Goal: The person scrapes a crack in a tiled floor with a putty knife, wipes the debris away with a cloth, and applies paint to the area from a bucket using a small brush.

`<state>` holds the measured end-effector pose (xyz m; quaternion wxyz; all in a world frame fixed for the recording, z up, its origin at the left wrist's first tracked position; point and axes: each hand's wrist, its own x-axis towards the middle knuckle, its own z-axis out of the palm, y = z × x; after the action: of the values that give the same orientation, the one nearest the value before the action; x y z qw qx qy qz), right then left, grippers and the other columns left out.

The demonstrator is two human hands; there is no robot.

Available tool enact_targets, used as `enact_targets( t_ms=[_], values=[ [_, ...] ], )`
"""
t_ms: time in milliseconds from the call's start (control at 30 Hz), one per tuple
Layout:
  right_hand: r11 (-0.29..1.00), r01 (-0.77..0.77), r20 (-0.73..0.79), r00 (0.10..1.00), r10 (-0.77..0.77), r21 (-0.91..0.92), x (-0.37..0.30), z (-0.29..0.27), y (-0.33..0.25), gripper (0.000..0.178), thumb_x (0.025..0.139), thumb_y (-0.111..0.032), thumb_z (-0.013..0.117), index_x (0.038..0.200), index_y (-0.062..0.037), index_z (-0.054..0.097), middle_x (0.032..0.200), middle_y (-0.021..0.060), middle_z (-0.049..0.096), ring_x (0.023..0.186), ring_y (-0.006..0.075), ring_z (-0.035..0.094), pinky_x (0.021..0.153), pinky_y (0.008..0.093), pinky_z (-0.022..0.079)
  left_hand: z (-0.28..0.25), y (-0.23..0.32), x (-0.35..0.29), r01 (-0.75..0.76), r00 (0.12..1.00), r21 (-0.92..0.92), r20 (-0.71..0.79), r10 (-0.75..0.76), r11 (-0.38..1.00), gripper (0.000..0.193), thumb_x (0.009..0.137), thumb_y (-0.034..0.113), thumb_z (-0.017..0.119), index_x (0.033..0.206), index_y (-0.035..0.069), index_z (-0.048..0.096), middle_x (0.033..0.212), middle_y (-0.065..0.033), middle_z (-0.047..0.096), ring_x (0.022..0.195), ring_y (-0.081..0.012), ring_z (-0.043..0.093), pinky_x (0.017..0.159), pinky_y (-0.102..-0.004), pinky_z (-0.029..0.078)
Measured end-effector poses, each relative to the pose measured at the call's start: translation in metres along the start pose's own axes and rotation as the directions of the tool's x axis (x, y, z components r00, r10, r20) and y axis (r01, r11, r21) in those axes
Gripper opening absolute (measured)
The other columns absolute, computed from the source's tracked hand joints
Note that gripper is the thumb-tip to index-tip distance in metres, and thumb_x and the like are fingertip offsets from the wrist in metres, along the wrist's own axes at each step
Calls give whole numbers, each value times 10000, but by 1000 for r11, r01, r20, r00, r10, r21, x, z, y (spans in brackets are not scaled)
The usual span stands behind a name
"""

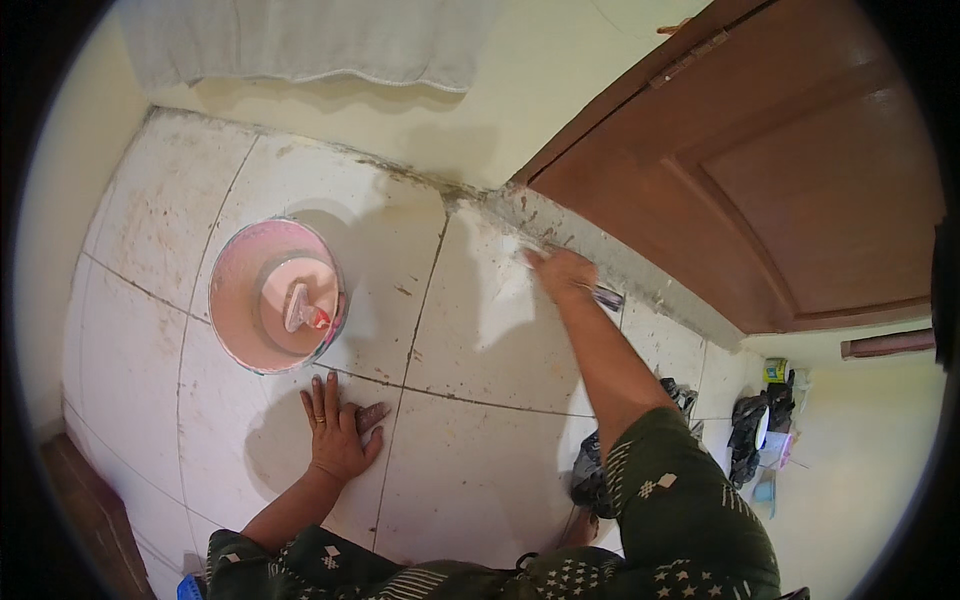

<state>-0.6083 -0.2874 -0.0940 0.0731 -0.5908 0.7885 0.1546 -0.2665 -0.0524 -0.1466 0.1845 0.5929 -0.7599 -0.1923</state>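
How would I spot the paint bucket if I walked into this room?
Start at the brown wooden door on the right, then look left across the dirty white floor tiles. The round bucket of pale pink paint stands just beyond the flat left hand, the only round, pink thing there, a brush resting inside.

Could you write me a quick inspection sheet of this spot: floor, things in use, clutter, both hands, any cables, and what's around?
Surface: pale tiled floor, stained, dark grout lines.
Job's things: bucket of pink paint with a brush lying in it; a tool in the right hand, kind unclear.
Clutter: dark bags and small packages by the wall at right.
Hands: left hand flat on the floor; right hand at the door's threshold.
Cables: nothing seen.
Surroundings: brown wooden door, cream wall, white cloth hanging.
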Motion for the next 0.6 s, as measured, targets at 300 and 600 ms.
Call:
enact_targets(
  t_ms=[300, 600],
  values=[
    [998, -65, 78, 995, 62, 24, -1, -1, 8, 714, 832, -639, 321, 1030, -29, 636, 1064, 170, 612, 1034, 286, 570, 862, 356, 439, 3, 3, 6, 7, 998, 14, 62, -8, 1000, 411, 711, 299, 615, 934, -8, 457, 1388, -307, 175, 1293, -513, 86, 1010, -644, 39],
    [995, -103, 106, 989, 102, 11, 11, 6, 19, 735, 839, -638, 300, 1055, -12, 620, 1108, 171, 593, 1056, 298, 556, 902, 377, 411, 4, 7, 7, -31, 998, 26, 56, 29, 999, 459, 690, 226, 596, 1016, -20, 388, 1367, -327, 169, 1268, -542, 107, 997, -664, 52]
  ],
)
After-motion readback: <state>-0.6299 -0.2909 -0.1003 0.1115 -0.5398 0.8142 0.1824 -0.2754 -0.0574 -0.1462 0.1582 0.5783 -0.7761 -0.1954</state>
